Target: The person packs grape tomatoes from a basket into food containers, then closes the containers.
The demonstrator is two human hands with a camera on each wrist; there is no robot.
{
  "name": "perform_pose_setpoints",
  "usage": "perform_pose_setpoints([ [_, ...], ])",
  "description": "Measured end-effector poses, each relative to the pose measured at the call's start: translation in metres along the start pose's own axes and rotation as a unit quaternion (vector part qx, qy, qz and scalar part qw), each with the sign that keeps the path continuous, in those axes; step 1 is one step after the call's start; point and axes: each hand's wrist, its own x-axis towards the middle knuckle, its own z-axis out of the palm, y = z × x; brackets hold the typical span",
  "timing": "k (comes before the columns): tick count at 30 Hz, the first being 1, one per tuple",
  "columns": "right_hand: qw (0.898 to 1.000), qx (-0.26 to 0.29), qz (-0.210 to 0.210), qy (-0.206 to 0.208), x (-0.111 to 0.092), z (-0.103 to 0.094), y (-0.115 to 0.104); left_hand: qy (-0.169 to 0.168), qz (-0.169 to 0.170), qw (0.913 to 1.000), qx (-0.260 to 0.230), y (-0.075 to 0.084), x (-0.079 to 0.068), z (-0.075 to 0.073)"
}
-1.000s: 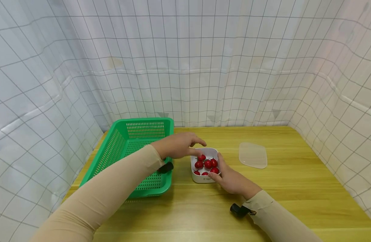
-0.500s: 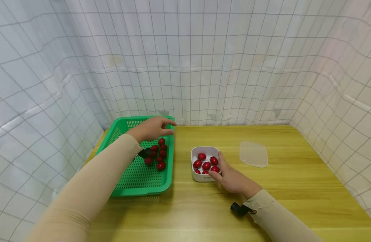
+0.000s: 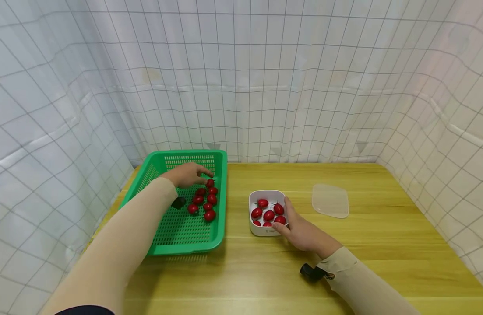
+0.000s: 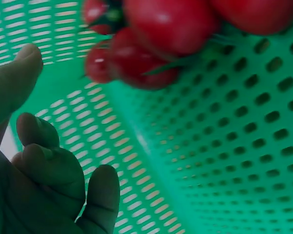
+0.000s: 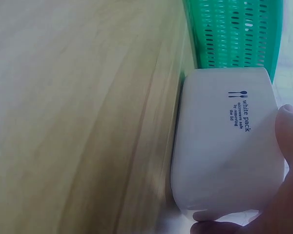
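Observation:
Low inside the green plastic basket [image 3: 223,192], my left hand [image 3: 187,175] reaches over small red cherry tomatoes [image 3: 209,215] at the right side. Its fingers look loosely bent, holding nothing; in the left wrist view the thumb and fingers [image 4: 103,195] stand apart from the tomatoes [image 4: 171,24]. My right hand [image 3: 304,232] grips the right side of a white square food container [image 3: 265,231], thumb over its rim. Several cherry tomatoes [image 3: 269,215] with green stems lie in it. In the right wrist view the container's printed front wall [image 5: 224,146] faces the camera.
A translucent flat lid [image 3: 329,201] lies on the wooden table [image 3: 265,275], right of the container. White grid-patterned curtains [image 3: 261,87] enclose the table at the back and sides. The basket stands left of the container with a gap between.
My left hand has moved left from the container, then down into the basket beside the tomatoes. My right hand has stayed on the container.

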Motion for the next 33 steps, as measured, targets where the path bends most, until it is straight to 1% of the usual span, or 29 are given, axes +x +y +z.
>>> perform_pose_setpoints([
  [4, 1.000, -0.001, 0.001, 0.000, 0.001, 0.001, 0.000, -0.017, -0.002, 0.9998, 0.011, -0.004, 0.007, 0.005],
  [8, 1.000, 0.004, -0.001, 0.000, 0.001, 0.000, -0.001, -0.021, -0.009, 0.9996, 0.018, -0.010, 0.014, 0.007],
  [11, 1.000, 0.005, -0.006, 0.000, 0.000, 0.000, -0.002, -0.021, -0.020, 0.9996, 0.006, -0.014, 0.016, 0.010],
  [16, 1.000, 0.002, -0.005, 0.003, 0.000, -0.001, -0.003, -0.023, -0.021, 0.9994, -0.016, -0.014, 0.019, 0.014],
  [23, 1.000, 0.002, -0.003, 0.004, 0.000, 0.000, -0.003, -0.025, -0.041, 0.9988, -0.006, -0.017, 0.020, 0.018],
  [33, 1.000, 0.007, 0.007, 0.006, -0.001, 0.000, -0.002, -0.029, -0.071, 0.9970, 0.009, -0.030, 0.018, 0.017],
])
